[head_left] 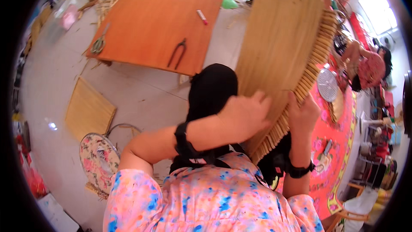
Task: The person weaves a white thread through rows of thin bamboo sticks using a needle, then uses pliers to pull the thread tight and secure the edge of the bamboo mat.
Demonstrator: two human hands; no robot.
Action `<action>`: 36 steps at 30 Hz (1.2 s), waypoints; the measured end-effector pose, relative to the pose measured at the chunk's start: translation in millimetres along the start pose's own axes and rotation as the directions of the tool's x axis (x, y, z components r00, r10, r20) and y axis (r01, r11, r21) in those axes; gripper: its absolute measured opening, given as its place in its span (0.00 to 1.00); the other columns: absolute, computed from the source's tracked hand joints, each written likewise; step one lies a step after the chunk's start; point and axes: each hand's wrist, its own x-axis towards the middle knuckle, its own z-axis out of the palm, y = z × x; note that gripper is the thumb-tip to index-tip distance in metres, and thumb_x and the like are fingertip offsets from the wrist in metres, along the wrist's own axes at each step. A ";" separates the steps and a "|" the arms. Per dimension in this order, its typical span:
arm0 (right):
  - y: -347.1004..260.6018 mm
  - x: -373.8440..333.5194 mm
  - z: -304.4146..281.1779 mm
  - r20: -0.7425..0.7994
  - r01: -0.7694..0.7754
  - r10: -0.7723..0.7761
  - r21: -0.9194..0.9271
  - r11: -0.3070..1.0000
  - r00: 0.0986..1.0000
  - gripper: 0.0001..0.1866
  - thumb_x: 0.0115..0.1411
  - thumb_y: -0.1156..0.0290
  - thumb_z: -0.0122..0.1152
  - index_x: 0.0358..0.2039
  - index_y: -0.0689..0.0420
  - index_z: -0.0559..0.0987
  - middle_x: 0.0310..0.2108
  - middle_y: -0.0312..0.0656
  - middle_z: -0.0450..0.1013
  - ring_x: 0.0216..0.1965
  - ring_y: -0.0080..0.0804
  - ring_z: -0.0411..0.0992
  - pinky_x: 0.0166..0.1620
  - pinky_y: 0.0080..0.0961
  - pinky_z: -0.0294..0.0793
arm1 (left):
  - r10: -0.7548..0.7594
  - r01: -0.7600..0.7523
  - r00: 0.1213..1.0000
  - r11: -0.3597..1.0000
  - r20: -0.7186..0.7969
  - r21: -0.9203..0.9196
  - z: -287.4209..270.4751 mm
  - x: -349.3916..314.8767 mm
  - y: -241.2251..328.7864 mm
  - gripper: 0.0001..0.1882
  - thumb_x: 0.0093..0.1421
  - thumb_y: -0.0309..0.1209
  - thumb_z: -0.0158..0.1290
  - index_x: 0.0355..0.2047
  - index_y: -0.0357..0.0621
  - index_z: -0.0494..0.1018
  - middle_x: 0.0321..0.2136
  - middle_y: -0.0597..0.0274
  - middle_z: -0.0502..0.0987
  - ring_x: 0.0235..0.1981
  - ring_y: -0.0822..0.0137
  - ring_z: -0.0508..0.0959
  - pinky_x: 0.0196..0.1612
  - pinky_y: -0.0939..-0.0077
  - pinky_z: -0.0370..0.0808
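Observation:
A long yellow-brown bamboo mat (277,38) slants across my lap. A thick ridged border (315,71) of closely packed slats or folded ends runs along its right side. My right hand (303,112) is closed on that border, with the thumb up at the edge. Over the mat's lower part is my left hand (245,117), its fingers bent and smeared by motion. Whether it holds a strand or touches the mat I cannot tell. Both wrists wear black bands.
Ahead left, a low orange table (159,17) bears scissors (99,43), a dark two-legged tool (177,54) and a red-white marker (202,17). A square mat (90,107) and flowered round cushion (101,159) lie left. A red patterned cloth (319,169) spreads right; other people (371,66) sit nearby.

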 end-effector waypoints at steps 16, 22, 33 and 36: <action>31.3 -14.5 9.2 -0.172 -0.196 0.175 -0.114 0.974 0.969 0.17 0.54 0.64 0.67 0.31 0.66 0.75 0.15 0.52 0.67 0.16 0.50 0.65 0.23 0.38 0.64 | -0.580 0.692 0.719 0.647 -0.383 0.319 93.9 -17.8 -312.6 0.26 0.56 0.45 0.58 0.49 0.43 0.68 0.52 0.38 0.64 0.52 0.44 0.67 0.50 0.53 0.69; 11.5 -11.3 9.8 -0.111 -0.071 0.078 0.066 0.995 0.991 0.15 0.53 0.67 0.65 0.33 0.66 0.75 0.23 0.55 0.72 0.25 0.54 0.73 0.29 0.38 0.72 | -0.739 0.601 0.670 0.593 -0.067 -0.536 88.9 -18.6 -391.6 0.12 0.59 0.38 0.54 0.36 0.43 0.74 0.32 0.57 0.75 0.31 0.62 0.75 0.38 0.67 0.73; 3.5 -11.8 4.8 -0.044 -0.120 0.120 -0.004 0.993 0.992 0.16 0.53 0.69 0.65 0.34 0.69 0.73 0.23 0.56 0.72 0.26 0.57 0.72 0.29 0.41 0.71 | -0.358 0.065 0.903 0.660 -0.237 -0.748 10.7 -9.0 -17.7 0.09 0.55 0.20 0.50 0.37 0.36 0.68 0.41 0.60 0.69 0.35 0.74 0.70 0.38 0.81 0.70; 7.4 -13.7 6.8 -0.045 -0.084 0.084 0.000 0.996 0.995 0.17 0.54 0.69 0.64 0.35 0.71 0.73 0.24 0.58 0.72 0.27 0.58 0.72 0.29 0.42 0.71 | -0.169 -0.046 0.966 0.637 -0.197 -0.770 72.0 -30.3 -0.2 0.06 0.54 0.22 0.54 0.24 0.36 0.67 0.43 0.52 0.65 0.38 0.63 0.68 0.40 0.75 0.69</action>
